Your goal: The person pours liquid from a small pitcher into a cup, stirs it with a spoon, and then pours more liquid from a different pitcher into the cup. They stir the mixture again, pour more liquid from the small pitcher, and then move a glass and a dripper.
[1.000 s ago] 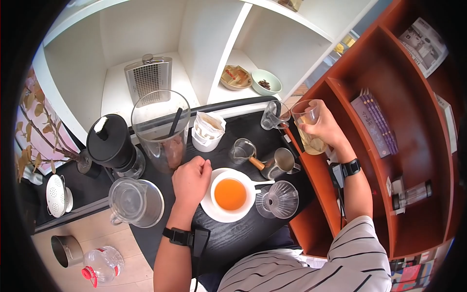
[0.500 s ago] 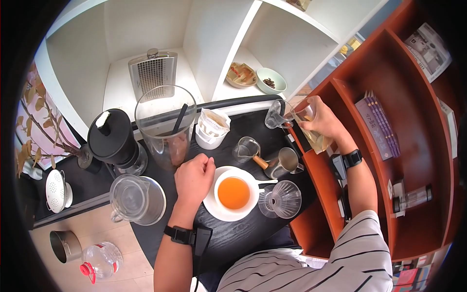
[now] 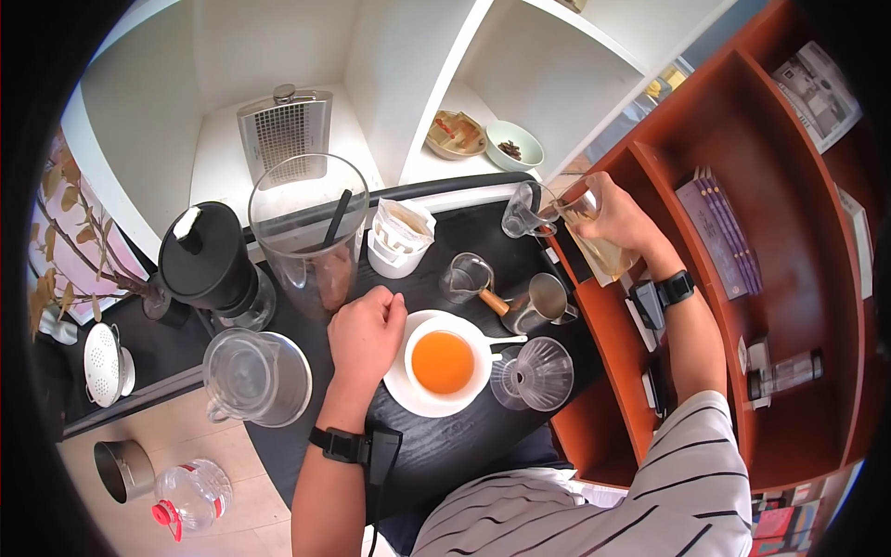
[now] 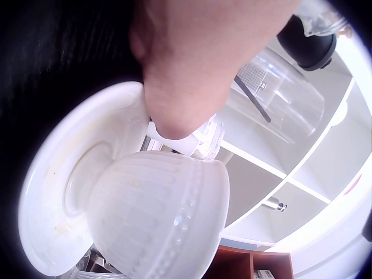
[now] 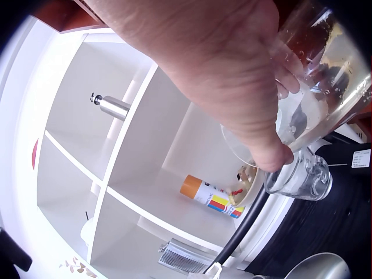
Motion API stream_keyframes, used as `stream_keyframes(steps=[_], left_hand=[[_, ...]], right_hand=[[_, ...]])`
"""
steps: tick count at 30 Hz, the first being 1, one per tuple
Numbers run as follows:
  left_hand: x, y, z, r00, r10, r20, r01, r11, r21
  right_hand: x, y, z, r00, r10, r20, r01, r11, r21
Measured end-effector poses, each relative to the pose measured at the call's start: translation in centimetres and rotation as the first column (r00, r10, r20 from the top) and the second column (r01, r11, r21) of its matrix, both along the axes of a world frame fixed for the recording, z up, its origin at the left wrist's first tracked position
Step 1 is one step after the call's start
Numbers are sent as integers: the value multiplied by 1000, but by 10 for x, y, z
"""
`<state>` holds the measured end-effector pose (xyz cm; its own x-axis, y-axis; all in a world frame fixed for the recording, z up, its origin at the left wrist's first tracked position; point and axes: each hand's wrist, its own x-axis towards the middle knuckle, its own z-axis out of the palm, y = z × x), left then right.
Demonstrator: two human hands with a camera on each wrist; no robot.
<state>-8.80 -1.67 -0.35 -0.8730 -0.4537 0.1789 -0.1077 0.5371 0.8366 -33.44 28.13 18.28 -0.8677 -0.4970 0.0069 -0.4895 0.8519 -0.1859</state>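
My right hand (image 3: 620,223) grips a tall clear glass (image 3: 603,255) holding pale yellowish liquid. The glass is tilted, its mouth toward a small clear glass mug (image 3: 527,210); the right wrist view shows its rim overlapping this mug (image 5: 302,177). My left hand (image 3: 368,336) is curled in a fist at the left rim of a white saucer (image 3: 401,395), holding nothing that shows; its finger undersides are hidden. On the saucer stands a white cup (image 3: 484,360) of orange liquid, a white spoon handle (image 3: 507,340) beside it. The left wrist view shows the ribbed cup (image 4: 157,215) close to my left hand.
A large clear glass vessel (image 3: 302,241), white drip-bag cup (image 3: 401,246), black grinder (image 3: 206,260) and lidded glass jug (image 3: 251,376) stand around my left hand. Nearer my right arm are a wooden-handled glass pitcher (image 3: 464,278), metal pitcher (image 3: 541,302), clear dripper (image 3: 548,373) and red-brown shelf (image 3: 608,343).
My right hand has tipped the tall glass further, its mouth swinging toward the small mug. The left hand stays by the saucer, and the head view has shifted slightly.
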Motion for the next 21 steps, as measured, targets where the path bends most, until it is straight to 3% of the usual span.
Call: stream_keyframes(steps=[17, 21], left_hand=[[1, 0, 2, 1000, 4, 11, -4, 1000, -4], [0, 0, 1, 1000, 0, 29, 0, 1000, -2]], right_hand=[[-3, 3, 3, 996, 55, -68, -53, 998, 27], [0, 0, 12, 999, 8, -39, -6, 999, 31]])
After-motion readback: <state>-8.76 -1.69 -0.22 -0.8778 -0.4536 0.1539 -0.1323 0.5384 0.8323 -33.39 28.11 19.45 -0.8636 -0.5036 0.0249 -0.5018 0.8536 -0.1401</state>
